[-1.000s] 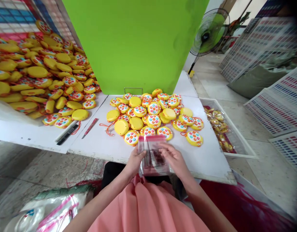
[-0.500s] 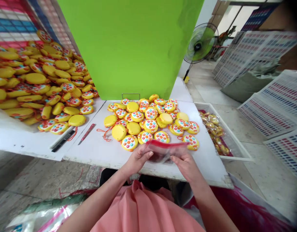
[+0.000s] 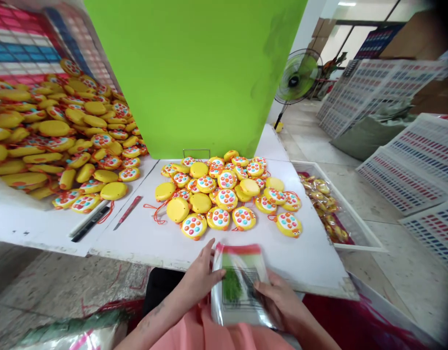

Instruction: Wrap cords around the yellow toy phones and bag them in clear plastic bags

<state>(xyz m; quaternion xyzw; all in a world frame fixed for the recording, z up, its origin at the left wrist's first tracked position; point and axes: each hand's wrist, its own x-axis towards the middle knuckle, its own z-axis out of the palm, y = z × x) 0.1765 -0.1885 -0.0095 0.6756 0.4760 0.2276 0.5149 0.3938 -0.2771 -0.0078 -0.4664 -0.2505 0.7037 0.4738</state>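
A stack of clear plastic bags (image 3: 240, 287) with a red strip along the top lies at the near edge of the white table (image 3: 311, 257). My left hand (image 3: 201, 275) rests against the stack's left side, fingers curled onto it. My right hand (image 3: 280, 304) grips the stack from the right, thumb on top. Just beyond the bags lies a heap of round yellow toys (image 3: 224, 192) with coloured buttons and orange cords, several face up.
A far larger pile of the same yellow toys (image 3: 52, 136) fills the left table. A red-handled knife (image 3: 127, 213) and a black ruler (image 3: 89, 223) lie between. A green panel (image 3: 194, 73) stands behind. A white tray of bagged toys (image 3: 328, 204) sits right, a fan (image 3: 295, 78) beyond.
The bags were held up and flexed half a second ago; now they lie lower and nearer me, both hands drawn back. The camera has tilted so the table sits lower in view.
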